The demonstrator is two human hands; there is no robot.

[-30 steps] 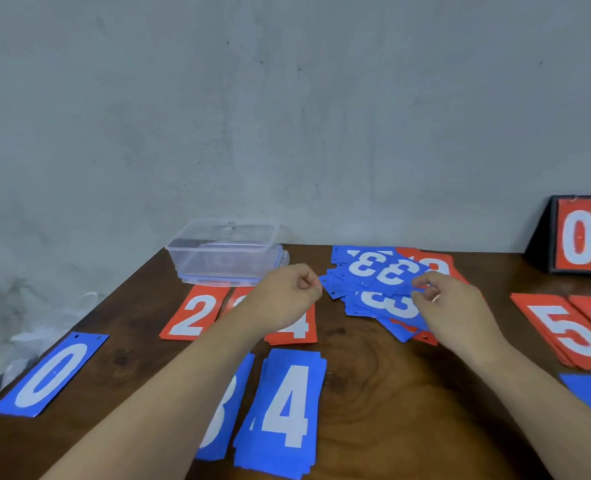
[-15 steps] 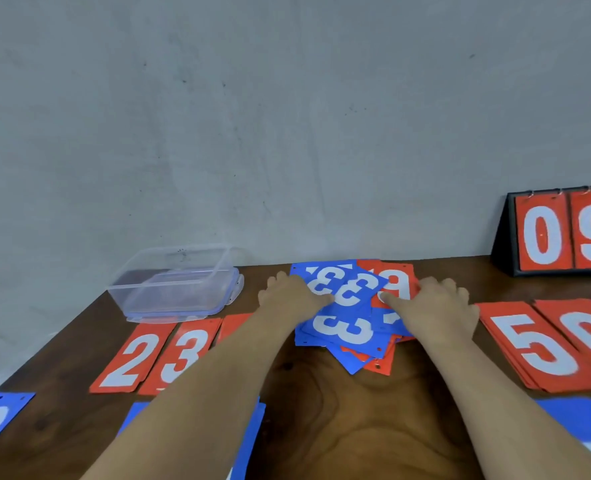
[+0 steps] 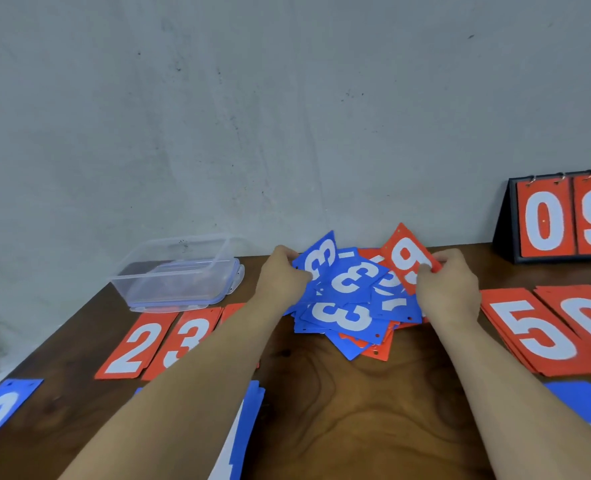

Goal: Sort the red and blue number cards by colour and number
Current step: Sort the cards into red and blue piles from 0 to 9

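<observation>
Surface: a dark wooden table (image 3: 339,427) stands against a grey wall (image 3: 287,116).
Left hand (image 3: 282,275): your fingers curl round the edge of a blue 3 card (image 3: 316,259), tilted up at the pile's left side.
Right hand (image 3: 450,289): you pinch a red card (image 3: 406,256), tilted up at the pile's right; 6 or 9, you cannot tell.
Pile (image 3: 342,317): mixed blue and red cards, far middle of the table, between your hands.
Laid out: red 2 (image 3: 134,344) and red 3 (image 3: 186,341) to the left, red 5 (image 3: 533,334) to the right.
Back: clear tub (image 3: 179,271) on the left, scoreboard (image 3: 543,220) on the right.

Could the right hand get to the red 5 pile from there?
Probably yes. The red 5 pile lies close beside the right hand, uncovered, with only bare table between them; but that hand is pinching a red card.
</observation>
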